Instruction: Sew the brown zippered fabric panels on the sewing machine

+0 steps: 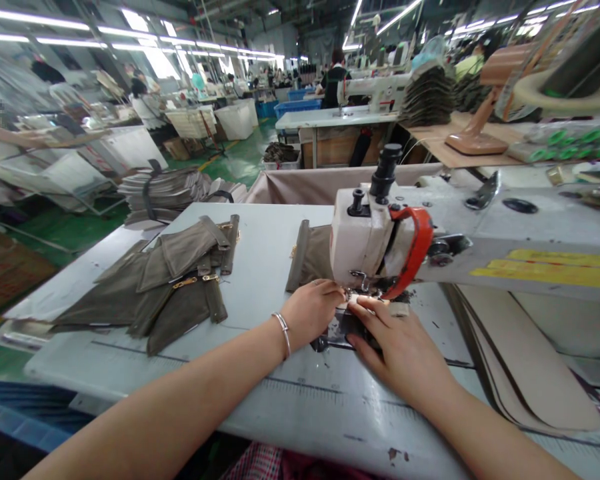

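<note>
A white sewing machine (357,243) with a red guard stands over the table. Under its head, an olive-brown fabric piece (316,250) with a gold zipper pull lies partly hidden behind the machine. My left hand (314,310), with a bracelet at the wrist, is closed on the near edge of this piece, left of the presser foot. My right hand (397,337) rests just right of the needle area, fingers stretched forward and thumb apart. Its fingertips press a small pale strip beside the foot. The fingers hide most of the stitching spot.
Several olive fabric pieces with gold zippers (180,273) lie heaped on the table's left. Flat pale panels (525,360) lie right, under the machine arm. Tied stacks of panels (165,190) stand beyond the left edge. Behind are a brown fan (480,137) and other workers.
</note>
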`<state>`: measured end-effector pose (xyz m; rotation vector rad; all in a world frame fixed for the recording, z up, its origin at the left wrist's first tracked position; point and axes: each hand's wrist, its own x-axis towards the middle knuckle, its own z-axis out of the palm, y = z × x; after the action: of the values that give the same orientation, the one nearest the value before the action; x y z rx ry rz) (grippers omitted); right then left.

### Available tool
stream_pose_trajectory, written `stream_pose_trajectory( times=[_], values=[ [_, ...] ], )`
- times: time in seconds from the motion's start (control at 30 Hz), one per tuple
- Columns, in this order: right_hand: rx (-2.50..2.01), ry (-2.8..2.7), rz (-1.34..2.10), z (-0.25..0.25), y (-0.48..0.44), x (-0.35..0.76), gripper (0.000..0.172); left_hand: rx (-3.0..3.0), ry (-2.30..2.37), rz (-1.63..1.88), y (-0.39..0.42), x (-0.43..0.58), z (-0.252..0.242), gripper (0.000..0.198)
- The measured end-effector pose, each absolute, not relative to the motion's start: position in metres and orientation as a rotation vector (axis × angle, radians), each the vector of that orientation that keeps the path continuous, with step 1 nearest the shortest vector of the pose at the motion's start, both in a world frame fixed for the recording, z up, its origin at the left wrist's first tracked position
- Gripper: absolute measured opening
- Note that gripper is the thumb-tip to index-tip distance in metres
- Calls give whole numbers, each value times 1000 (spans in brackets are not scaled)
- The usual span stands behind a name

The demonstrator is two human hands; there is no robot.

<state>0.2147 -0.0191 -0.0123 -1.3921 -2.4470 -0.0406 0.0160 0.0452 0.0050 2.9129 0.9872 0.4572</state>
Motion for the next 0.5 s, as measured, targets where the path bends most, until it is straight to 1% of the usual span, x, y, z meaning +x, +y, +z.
stream_pose_trajectory(
  times=[0.17,0.23,0.33,0.4,0.5],
  values=[
    [-1390,-2424,7,-17,-23,215,43,2860,938,528,44,12,-1,18],
    [-1394,-2413,16,-19,-23,216,41,2816,976,574,43,11,-2,21],
    [-1381,-2395,4,-20,-21,216,35,2782,1091,621,42,9,1,22],
    [-1370,-2377,-3,-22,-19,217,32,2812,1169,558,43,8,4,22],
    [-1343,-2358,-12,-29,-16,219,31,2877,1217,312,50,12,6,22]
  ],
)
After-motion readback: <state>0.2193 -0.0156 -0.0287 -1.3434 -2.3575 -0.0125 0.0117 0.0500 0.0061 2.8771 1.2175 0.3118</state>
